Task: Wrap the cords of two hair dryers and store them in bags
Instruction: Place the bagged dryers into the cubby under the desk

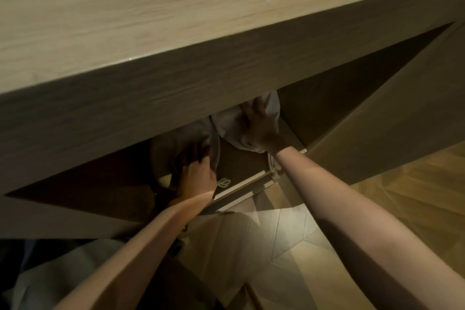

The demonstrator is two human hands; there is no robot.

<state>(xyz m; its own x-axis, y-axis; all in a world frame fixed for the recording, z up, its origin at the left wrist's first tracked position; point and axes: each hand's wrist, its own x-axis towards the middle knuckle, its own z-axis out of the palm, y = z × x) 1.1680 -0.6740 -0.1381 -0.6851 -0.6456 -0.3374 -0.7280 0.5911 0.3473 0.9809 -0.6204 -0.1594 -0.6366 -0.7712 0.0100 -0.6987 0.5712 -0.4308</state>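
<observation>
Bags: the white bag point(232, 124) and grey bag point(213, 142) both lie in the drawer point(240, 162) under the surface point(176, 20). No dryer or cord shows, so you seem nearly done. Your right hand point(261, 128) rests spread on the white bag; your left hand point(198, 175) grips the grey bag's edge. A drawstring point(273, 167) hangs over the drawer's front; tuck it in.

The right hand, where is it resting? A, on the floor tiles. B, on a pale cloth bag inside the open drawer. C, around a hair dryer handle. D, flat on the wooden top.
B: the right hand lies spread over the pale bag inside the open drawer, under the wooden top.
</observation>
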